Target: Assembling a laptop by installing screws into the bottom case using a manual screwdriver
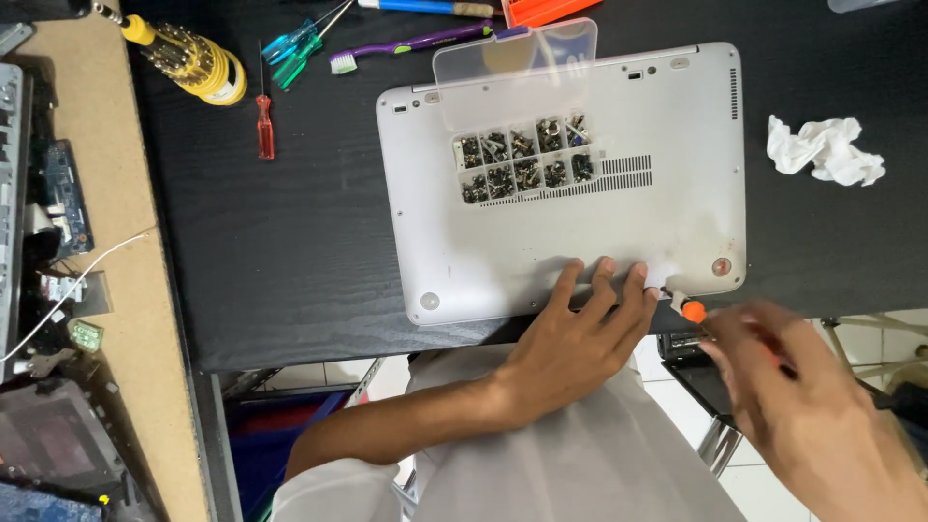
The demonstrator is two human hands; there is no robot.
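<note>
Head view: a silver laptop (570, 184) lies underside up on a black table (280, 242), near its front edge. The left hand (580, 338) presses open, fingers spread, on the laptop's near edge. The blurred right hand (793, 387) grips an orange-tipped screwdriver (693, 311) at the corner. A clear compartmented screw box (527, 155) sits on the laptop; bare tabletop lies left.

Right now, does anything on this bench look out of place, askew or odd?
Two things stand out. An open clear screw organiser full of small screws sits on top of the upturned silver laptop rather than on the black table. A crumpled white tissue lies loose to its right. The right hand is too blurred to judge.
</note>
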